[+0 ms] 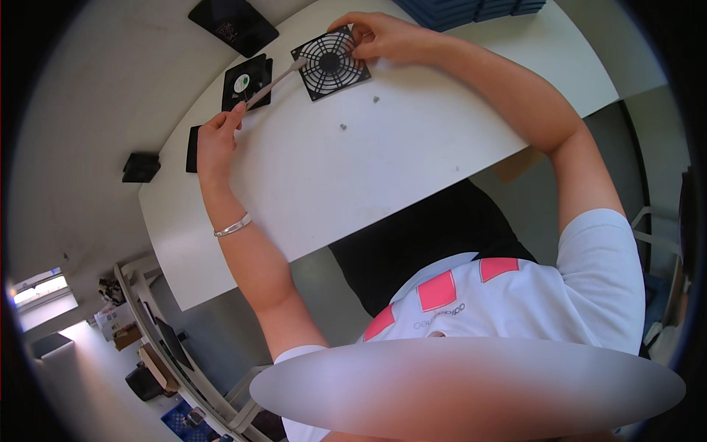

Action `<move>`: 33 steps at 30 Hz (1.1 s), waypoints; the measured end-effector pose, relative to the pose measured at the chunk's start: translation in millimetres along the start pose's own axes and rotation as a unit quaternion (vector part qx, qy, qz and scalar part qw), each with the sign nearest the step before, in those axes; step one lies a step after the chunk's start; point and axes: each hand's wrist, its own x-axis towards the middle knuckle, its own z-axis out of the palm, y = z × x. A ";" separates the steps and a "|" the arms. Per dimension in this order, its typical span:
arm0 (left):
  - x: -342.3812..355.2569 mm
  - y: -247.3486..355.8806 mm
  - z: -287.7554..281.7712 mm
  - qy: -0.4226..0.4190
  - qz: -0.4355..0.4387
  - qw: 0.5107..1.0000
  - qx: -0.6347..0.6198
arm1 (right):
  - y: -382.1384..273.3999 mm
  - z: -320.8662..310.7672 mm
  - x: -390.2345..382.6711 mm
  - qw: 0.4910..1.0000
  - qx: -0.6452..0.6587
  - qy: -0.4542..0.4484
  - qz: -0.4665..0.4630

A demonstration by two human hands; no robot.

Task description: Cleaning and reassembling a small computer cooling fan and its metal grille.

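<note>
My left hand (221, 140) grips a slim, pale toothbrush-like brush (266, 90) by its near end. The brush's head meets the left side of a square black fan guard (329, 63) with rings of open slots. Fingers and thumb of my right hand (375, 37) pinch the guard's upper right edge against the white table. Beside the brush lies a square black cooling fan (256, 74) with a round pale label, partly behind the brush. Two small metal screws, one nearer (343, 127) and one farther (375, 99), rest below the guard.
The white table (317, 191) curves along its far edge. A black flat piece (192, 151) sits partly behind my left hand. Blue stacked bins (460, 11) stand at the far right. Black objects (234, 28) lie past the far edge, and a tiny piece (456, 169) is near the front.
</note>
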 end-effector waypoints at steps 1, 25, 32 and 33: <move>2.0 -4.4 -4.2 -0.017 -0.009 1.000 -0.002 | -2.2 1.0 0.0 1.000 -0.005 0.010 0.001; 1.2 -5.1 -7.3 -0.061 -0.002 0.997 0.037 | -24.1 -1.8 -2.3 0.998 0.048 0.023 0.039; -2.8 -0.2 -14.7 -0.104 -0.008 0.994 0.041 | -18.0 -3.0 0.8 0.999 0.022 0.007 0.046; -2.2 -1.4 -16.6 -0.104 -0.008 0.994 0.041 | -15.0 -2.6 0.7 0.999 0.022 0.007 0.046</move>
